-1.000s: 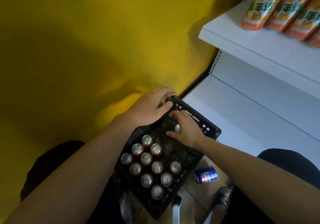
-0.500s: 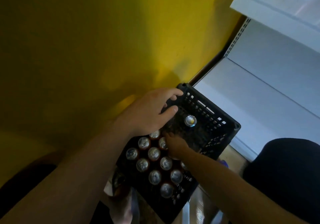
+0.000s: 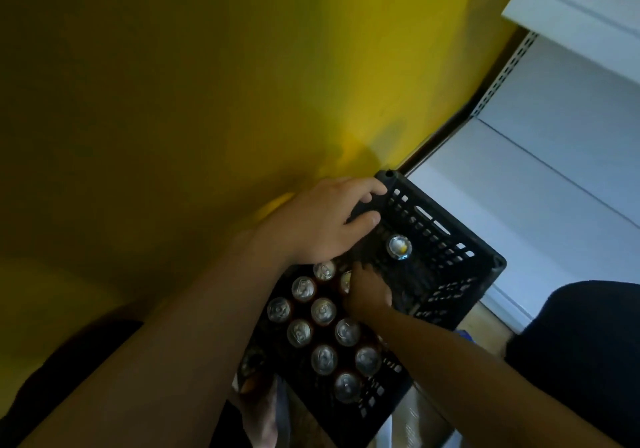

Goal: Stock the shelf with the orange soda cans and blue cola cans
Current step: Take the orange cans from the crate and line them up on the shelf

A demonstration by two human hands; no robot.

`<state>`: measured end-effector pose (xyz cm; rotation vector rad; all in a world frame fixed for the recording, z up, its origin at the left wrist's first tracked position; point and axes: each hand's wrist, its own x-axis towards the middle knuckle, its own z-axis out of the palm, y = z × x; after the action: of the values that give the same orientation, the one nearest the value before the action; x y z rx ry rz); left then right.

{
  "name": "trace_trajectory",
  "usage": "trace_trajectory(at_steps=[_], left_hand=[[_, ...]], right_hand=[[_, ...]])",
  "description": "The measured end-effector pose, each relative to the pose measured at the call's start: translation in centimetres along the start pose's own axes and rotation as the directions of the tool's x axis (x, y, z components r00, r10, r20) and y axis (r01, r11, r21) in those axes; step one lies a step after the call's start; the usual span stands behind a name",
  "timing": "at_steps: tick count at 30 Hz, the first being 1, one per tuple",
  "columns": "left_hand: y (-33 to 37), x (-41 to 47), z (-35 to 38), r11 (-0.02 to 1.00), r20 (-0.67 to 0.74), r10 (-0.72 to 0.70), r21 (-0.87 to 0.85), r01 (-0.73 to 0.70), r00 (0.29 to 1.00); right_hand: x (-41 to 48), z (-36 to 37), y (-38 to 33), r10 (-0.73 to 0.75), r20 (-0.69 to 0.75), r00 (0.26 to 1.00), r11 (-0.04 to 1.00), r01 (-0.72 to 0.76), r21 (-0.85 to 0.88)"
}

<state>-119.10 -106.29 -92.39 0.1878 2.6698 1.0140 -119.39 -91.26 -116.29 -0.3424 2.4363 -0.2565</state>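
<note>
Left hand [image 3: 322, 226] gripped the crate [image 3: 450, 239] at its far corner rim. Right hand [image 3: 369, 295] sat among cans [image 3: 323, 310] standing inside the crate; grasp indeterminate. Cans judged rigid, slick, moderately heavy: hold around the sidewall.

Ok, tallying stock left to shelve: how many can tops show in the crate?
11. One can top sits alone by the crate's far wall; ten cluster nearer. The right hand may hide more.

Dim, soft frame; shelf [image 3: 540, 184] brightest, crate [image 3: 446, 264] in shadow.
</note>
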Motion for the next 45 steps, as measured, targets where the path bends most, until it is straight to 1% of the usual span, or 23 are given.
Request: trace_trajectory(at_steps=[2, 4, 8, 10, 12, 14, 15, 17, 19, 20, 22, 25, 27, 29, 31, 33, 35, 37, 39, 40, 42, 43, 45], left_hand=[[0.7, 0.6, -0.2, 1.0, -0.008, 0.006, -0.012, -0.007, 1.0], [1.6, 1.0, -0.4, 1.0, -0.026, 0.011, -0.028, -0.012, 1.0], [3.5, 1.5, -0.4, 0.998, -0.087, 0.055, -0.037, -0.058, 0.995], [4.4, 1.8, -0.2, 0.997, -0.097, 0.078, -0.016, -0.08, 0.992], [5.0, 2.1, 0.1, 0.998, -0.055, 0.06, -0.013, -0.061, 0.997], [5.4, 2.3, 0.5, 0.999, 0.026, 0.037, -0.017, -0.036, 0.999], [5.6, 2.3, 0.8, 0.999, 0.058, 0.036, -0.008, -0.036, 0.998], [5.9, 2.3, 1.5, 0.999, 0.069, 0.05, -0.004, -0.05, 0.996], [6.3, 2.5, 2.2, 0.995, 0.017, 0.077, -0.061, -0.075, 0.997], [6.6, 2.6, 2.5, 0.99, -0.014, 0.091, -0.11, -0.092, 0.996], [7.4, 2.9, 3.0, 0.968, -0.082, 0.12, -0.213, -0.135, 0.989], [8.5, 3.3, 3.5, 0.917, -0.199, 0.156, -0.334, -0.217, 0.967], [9.0, 3.8, 4.0, 0.873, -0.247, 0.122, -0.434, -0.222, 0.961], [9.7, 4.3, 4.3, 0.801, -0.26, 0.078, -0.558, -0.216, 0.962], [10.5, 5.0, 4.6, 0.723, -0.265, 0.062, -0.652, -0.226, 0.962], [11.1, 5.5, 4.7, 0.67, -0.284, 0.054, -0.701, -0.246, 0.957], [11.6, 5.9, 4.5, 0.6, -0.302, 0.007, -0.762, -0.245, 0.953], [11.7, 6.4, 4.1, 0.527, -0.295, -0.013, -0.814, -0.244, 0.955], [11.8, 6.7, 3.9, 0.528, -0.27, 0.032, -0.813, -0.246, 0.962], [12.0, 6.9, 4.0, 0.552, -0.256, 0.065, -0.796, -0.248, 0.965], [12.4, 7.3, 4.5, 0.63, -0.229, 0.127, -0.733, -0.256, 0.965], [12.6, 7.5, 4.9, 0.665, -0.229, 0.14, -0.699, -0.263, 0.963], [13.1, 7.9, 5.5, 0.703, -0.288, 0.121, -0.651, -0.287, 0.95]], right_hand=[[-0.6, -2.3, 0.2, -0.019, -0.074, 0.997, 0.999, 0.022, 0.044], [-1.4, -5.5, 0.4, -0.065, -0.137, 0.988, 0.993, 0.077, 0.087], [-4.3, -13.9, 1.4, -0.163, -0.198, 0.967, 0.97, 0.194, 0.144], [-6.7, -18.1, 2.3, -0.197, -0.27, 0.942, 0.951, 0.251, 0.182], [-9.9, -22.0, 3.2, -0.234, -0.336, 0.912, 0.936, 0.305, 0.178], [-12.7, -25.0, 4.6, -0.282, -0.391, 0.876, 0.92, 0.362, 0.148], [-13.7, -25.9, 5.5, -0.297, -0.414, 0.861, 0.905, 0.392, 0.167], [-15.3, -26.8, 7.3, -0.301, -0.444, 0.844, 0.837, 0.457, 0.301], [-16.5, -27.2, 8.4, -0.291, -0.47, 0.834, 0.722, 0.513, 0.464], [-17.0, -27.3, 8.4, -0.291, -0.494, 0.819, 0.671, 0.543, 0.505], [-17.3, -27.6, 8.1, -0.293, -0.556, 0.778, 0.592, 0.604, 0.533], [-17.3, -27.7, 7.4, -0.242, -0.632, 0.736, 0.506, 0.652, 0.565], [-17.5, -28.0, 7.4, -0.188, -0.657, 0.731, 0.46, 0.656, 0.598], [-17.6, -28.5, 7.8, -0.163, -0.669, 0.726, 0.427, 0.663, 0.615], [-17.5, -28.9, 8.1, -0.175, -0.656, 0.734, 0.394, 0.663, 0.637], [-17.1, -29.0, 8.2, -0.198, -0.623, 0.757, 0.351, 0.648, 0.676], [-16.7, -28.8, 8.2, -0.196, -0.6, 0.776, 0.344, 0.627, 0.699], [-16.5, -28.8, 8.0, -0.165, -0.618, 0.769, 0.367, 0.629, 0.685], [-16.5, -28.9, 7.8, -0.119, -0.669, 0.734, 0.371, 0.657, 0.656], [-16.5, -28.9, 7.6, -0.083, -0.693, 0.716, 0.366, 0.669, 0.647], [-16.4, -29.0, 7.4, -0.015, -0.734, 0.679, 0.371, 0.686, 0.626], [-16.4, -28.9, 7.4, 0.004, -0.748, 0.664, 0.381, 0.69, 0.615], [-16.5, -28.9, 7.2, 0.011, -0.756, 0.655, 0.412, 0.686, 0.6]])
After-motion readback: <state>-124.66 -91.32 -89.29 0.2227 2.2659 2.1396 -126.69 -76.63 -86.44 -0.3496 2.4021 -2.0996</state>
